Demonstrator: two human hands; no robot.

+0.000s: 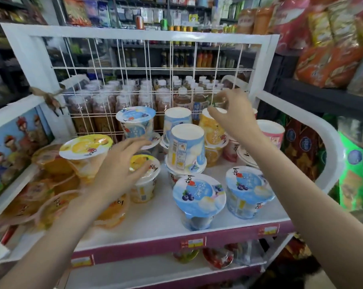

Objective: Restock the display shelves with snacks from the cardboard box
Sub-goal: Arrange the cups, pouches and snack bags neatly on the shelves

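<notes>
Snack cups crowd the white top shelf (155,217): two blueberry cups (199,197) upright near front edge, an inverted blue cup (185,147) stacked on another behind them, yellow-lidded cup (144,178) left of centre. Left hand (122,170) fingers spread and relaxed, resting over the yellow-lidded cup, gripping nothing. Right hand (232,115) raised above the orange cup (213,130) at back right, fingers loosely curved, holding nothing. Wire grid (147,84) behind, bottles (138,97) beyond. Cardboard box out of view
</notes>
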